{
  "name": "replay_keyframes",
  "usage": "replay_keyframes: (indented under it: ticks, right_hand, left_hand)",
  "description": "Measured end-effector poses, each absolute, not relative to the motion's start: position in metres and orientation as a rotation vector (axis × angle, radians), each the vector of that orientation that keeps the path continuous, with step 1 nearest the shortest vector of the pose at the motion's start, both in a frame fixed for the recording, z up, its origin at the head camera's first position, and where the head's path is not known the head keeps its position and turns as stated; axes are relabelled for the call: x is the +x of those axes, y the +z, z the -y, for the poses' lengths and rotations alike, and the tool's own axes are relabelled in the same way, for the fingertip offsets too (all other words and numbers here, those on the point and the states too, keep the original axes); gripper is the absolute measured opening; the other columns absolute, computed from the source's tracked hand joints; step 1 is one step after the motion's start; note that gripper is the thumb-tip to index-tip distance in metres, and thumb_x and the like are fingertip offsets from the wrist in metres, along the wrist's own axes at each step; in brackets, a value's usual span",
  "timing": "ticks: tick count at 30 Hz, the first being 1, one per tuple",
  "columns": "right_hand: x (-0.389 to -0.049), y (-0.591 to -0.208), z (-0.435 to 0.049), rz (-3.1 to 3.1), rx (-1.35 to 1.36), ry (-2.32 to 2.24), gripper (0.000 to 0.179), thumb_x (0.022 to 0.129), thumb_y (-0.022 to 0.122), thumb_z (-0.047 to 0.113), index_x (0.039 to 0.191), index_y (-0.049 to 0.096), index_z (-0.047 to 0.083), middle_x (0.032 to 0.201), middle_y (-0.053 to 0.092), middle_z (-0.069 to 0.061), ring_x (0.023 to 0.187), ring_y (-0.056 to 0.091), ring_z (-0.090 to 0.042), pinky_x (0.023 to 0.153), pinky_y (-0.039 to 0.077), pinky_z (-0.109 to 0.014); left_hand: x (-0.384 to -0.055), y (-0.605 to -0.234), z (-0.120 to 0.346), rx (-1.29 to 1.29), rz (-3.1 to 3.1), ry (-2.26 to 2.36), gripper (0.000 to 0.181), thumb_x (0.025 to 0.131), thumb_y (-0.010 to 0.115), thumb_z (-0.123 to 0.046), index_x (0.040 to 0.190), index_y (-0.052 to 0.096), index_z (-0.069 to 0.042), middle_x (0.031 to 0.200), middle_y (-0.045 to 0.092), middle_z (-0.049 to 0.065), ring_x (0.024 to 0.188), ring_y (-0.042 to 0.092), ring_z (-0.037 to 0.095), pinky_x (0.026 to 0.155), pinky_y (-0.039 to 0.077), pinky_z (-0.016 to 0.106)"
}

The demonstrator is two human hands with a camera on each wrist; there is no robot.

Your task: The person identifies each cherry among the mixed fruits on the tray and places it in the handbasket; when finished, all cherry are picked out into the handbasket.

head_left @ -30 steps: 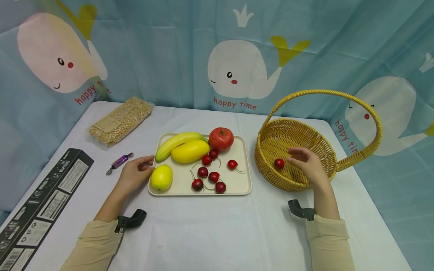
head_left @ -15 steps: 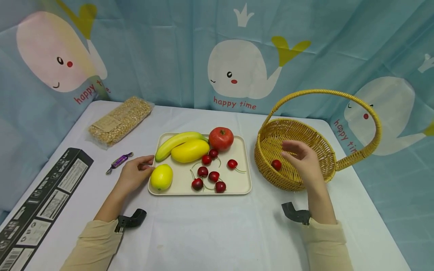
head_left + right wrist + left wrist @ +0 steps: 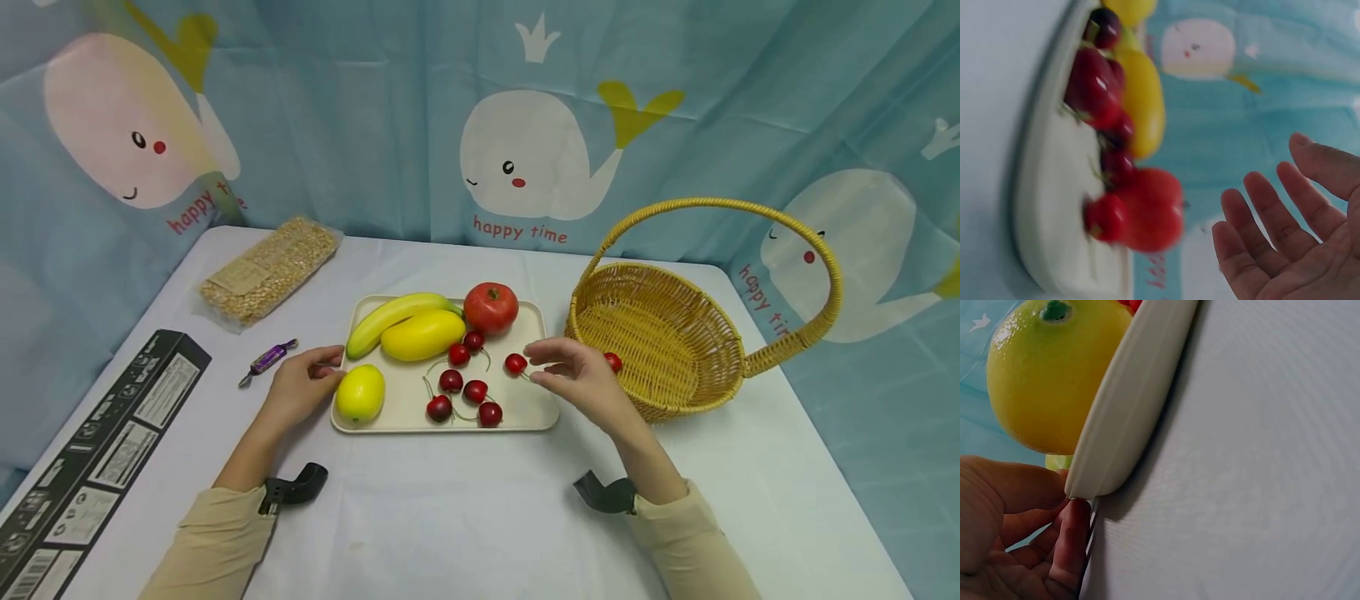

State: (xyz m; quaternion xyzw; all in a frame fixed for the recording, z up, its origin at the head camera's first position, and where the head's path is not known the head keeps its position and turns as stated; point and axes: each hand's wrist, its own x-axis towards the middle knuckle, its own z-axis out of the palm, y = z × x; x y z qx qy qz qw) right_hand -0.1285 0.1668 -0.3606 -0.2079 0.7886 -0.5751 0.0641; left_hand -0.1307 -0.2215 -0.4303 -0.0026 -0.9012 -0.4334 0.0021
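Note:
My left hand (image 3: 302,386) holds the left rim of a cream tray (image 3: 405,417); in the left wrist view its thumb and fingers (image 3: 1072,540) pinch the rim beside a lemon (image 3: 1054,375). On the tray lie a banana (image 3: 390,320), a yellow mango-like fruit (image 3: 423,335), a red round fruit (image 3: 491,308) and several stemmed cherries (image 3: 476,392). My right hand (image 3: 581,379) hovers over the tray's right edge, fingers spread and holding nothing, close to a single cherry (image 3: 515,363). Partly hidden behind that hand, another cherry (image 3: 613,362) sits inside the wicker basket (image 3: 675,350).
The basket's tall handle (image 3: 832,292) arches up at the right. A bag of grain or beans (image 3: 270,271) lies at the back left. Closer in are a purple-wrapped candy (image 3: 268,358) and a long black box (image 3: 105,450). A whale-print curtain (image 3: 360,117) hangs behind the table.
My right hand has moved left, from above the basket to the tray's right side. The cherry in the basket stays behind. My left hand keeps its place at the tray rim.

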Motion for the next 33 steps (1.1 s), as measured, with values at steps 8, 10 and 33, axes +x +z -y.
replay_keyframes:
  ticks: [8,10,33]
  right_hand:
    - [-0.125,-0.37,-0.142,-2.337,-0.641,-1.464,0.028,0.083,0.066,0.002,0.109,0.062,-0.006,0.108,0.061,-0.021,0.101,0.057,-0.036,0.083,0.047,-0.044]
    - [-0.122,-0.366,-0.137,-2.331,-0.629,-1.412,0.026,0.082,0.065,0.0,0.107,0.062,-0.007,0.106,0.061,-0.022,0.099,0.057,-0.035,0.082,0.048,-0.042]
    - [-0.13,-0.406,-0.128,-2.434,-0.796,-1.074,0.03,0.076,0.074,0.01,0.105,0.068,0.014,0.097,0.065,0.007,0.078,0.054,-0.017,0.066,0.046,-0.025]
  left_hand:
    - [-0.132,-0.432,0.22,-0.005,2.836,-1.362,0.042,0.086,0.06,-0.008,0.125,0.052,0.006,0.108,0.061,0.021,0.083,0.054,0.021,0.064,0.042,0.015]
    - [-0.132,-0.432,0.22,0.002,2.843,-1.356,0.042,0.087,0.06,-0.008,0.126,0.052,0.006,0.108,0.061,0.02,0.083,0.054,0.022,0.064,0.043,0.015]
    - [-0.13,-0.431,0.22,0.013,2.818,-1.377,0.041,0.087,0.06,-0.007,0.125,0.052,0.006,0.106,0.061,0.021,0.081,0.053,0.02,0.064,0.042,0.015]
